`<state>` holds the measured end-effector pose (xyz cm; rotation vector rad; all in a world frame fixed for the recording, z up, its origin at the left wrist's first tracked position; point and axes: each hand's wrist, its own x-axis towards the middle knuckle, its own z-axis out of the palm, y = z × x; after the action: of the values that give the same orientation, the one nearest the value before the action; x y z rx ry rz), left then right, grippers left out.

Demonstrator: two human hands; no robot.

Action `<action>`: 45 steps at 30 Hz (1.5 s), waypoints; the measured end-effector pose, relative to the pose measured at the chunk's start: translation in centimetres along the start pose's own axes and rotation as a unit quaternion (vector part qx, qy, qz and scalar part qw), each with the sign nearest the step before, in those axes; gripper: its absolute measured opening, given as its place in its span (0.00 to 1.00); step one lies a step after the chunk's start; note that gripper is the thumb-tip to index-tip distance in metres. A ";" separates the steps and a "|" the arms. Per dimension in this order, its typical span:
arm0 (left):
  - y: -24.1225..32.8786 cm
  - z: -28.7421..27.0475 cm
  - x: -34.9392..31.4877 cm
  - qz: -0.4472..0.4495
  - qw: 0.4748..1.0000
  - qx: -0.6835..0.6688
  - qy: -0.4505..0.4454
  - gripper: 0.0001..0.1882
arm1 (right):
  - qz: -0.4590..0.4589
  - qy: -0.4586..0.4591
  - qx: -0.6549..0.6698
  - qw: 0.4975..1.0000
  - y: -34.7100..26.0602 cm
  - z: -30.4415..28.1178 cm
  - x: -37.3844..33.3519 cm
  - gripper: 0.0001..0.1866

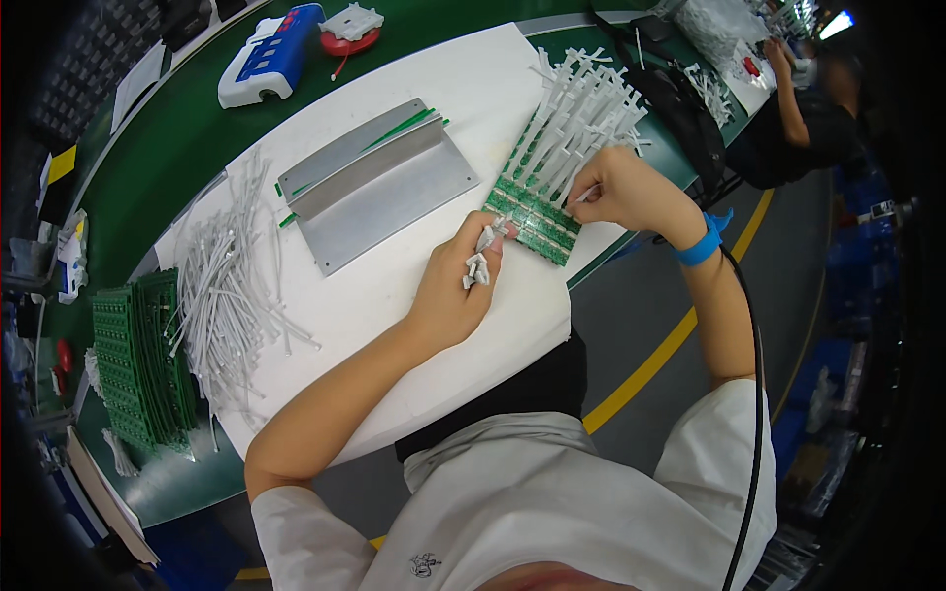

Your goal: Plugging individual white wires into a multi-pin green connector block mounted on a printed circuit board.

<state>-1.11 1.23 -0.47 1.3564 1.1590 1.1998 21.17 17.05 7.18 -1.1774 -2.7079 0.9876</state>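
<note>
A green work table (168, 148) is seen across the upper left, and most of it is covered by a large white sheet (473, 89) on which the work is laid out. A folded grey metal plate (379, 182) lies near the middle of the sheet, with thin green strips showing at its upper edge. A loose heap of white flat ribbon cables (232, 286) is spread over the sheet's left edge, and a stack of green circuit board panels (138, 360) is set just beside it on the table. A green circuit board panel fitted with white ribbon cables (552, 158) lies at the sheet's right edge, its cables fanned out away from the person. A blue and white handheld device (271, 54) rests at the far end of the table.

The left hand (458, 286) is curled around a small bunch of short white cable pieces (481, 258), held just beside the panel's near edge. The right hand (616, 187) is closed in a pinch on one white cable at the panel's right side. A blue wrist strap (702, 241) with a black cord is worn on the right wrist.
</note>
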 end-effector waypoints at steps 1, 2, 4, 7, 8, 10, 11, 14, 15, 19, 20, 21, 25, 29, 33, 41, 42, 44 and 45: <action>0.1 0.1 0.0 0.015 1.000 0.012 0.004 0.07 | 0.004 -0.010 -0.009 1.000 0.0 -0.1 0.1 0.07; 0.3 0.1 0.1 0.031 0.999 0.025 0.008 0.06 | 0.004 -0.008 -0.009 1.000 -0.1 -0.1 0.0 0.07; 1.0 0.3 0.0 0.022 0.999 0.025 0.005 0.05 | 0.006 -0.005 -0.007 1.000 -0.4 -0.1 -0.2 0.06; 1.2 0.3 0.3 0.060 0.997 0.055 0.005 0.08 | -0.020 0.053 -0.008 0.998 0.0 0.9 -1.6 0.12; 1.2 0.1 0.3 0.107 0.991 0.085 0.009 0.10 | -0.024 0.054 -0.006 0.998 -0.3 1.6 -2.0 0.12; 0.7 -0.2 0.4 0.140 0.983 0.121 0.004 0.12 | -0.070 0.237 0.028 0.969 -1.3 3.5 -3.7 0.24; 0.3 -0.5 0.4 0.171 0.973 0.156 -0.001 0.13 | -0.037 0.268 0.109 0.957 -1.6 4.4 -4.8 0.33; -0.2 -1.0 1.4 0.261 0.927 0.266 -0.050 0.13 | -0.036 0.452 0.200 0.869 1.1 9.1 -6.3 0.27; -0.1 -0.9 1.8 0.261 0.926 0.269 -0.053 0.13 | -0.085 0.457 0.117 0.877 1.9 9.9 -6.5 0.26; 0.5 0.2 3.5 0.333 0.853 0.392 -0.086 0.10 | -0.172 0.436 0.043 0.883 4.1 12.2 -5.7 0.21; 0.7 0.6 3.9 0.371 0.832 0.404 -0.083 0.08 | -0.194 0.434 0.050 0.879 4.2 12.2 -5.4 0.20; 0.5 1.0 3.9 0.371 0.831 0.406 -0.085 0.08 | -0.194 0.435 0.051 0.878 4.2 12.1 -5.3 0.20; -0.3 1.5 4.4 0.346 0.791 0.489 -0.123 0.04 | -0.240 0.439 -0.098 0.860 4.2 11.8 -4.6 0.17; -0.1 1.8 4.5 0.333 0.783 0.510 -0.128 0.04 | -0.240 0.476 -0.117 0.838 5.0 12.9 -4.0 0.17; 0.1 2.1 4.5 0.305 0.796 0.507 -0.131 0.08 | -0.240 0.486 -0.109 0.833 5.2 13.1 -3.7 0.18; 0.0 2.7 4.3 0.285 0.812 0.495 -0.122 0.09 | -0.248 0.445 -0.148 0.848 4.6 12.0 -4.1 0.16; -0.1 2.9 4.2 0.285 0.811 0.495 -0.124 0.09 | -0.247 0.446 -0.147 0.848 4.5 11.9 -4.2 0.16; -0.1 3.2 4.2 0.290 0.807 0.503 -0.110 0.09 | -0.253 0.428 -0.170 0.851 4.6 11.6 -4.2 0.15; -0.1 3.2 4.1 0.291 0.806 0.503 -0.111 0.09 | -0.252 0.429 -0.170 0.850 4.6 11.7 -4.2 0.15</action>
<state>2.32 5.10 -0.41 2.7380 1.2924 0.7289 24.03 10.30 -3.81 -0.6086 -2.2324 -0.1122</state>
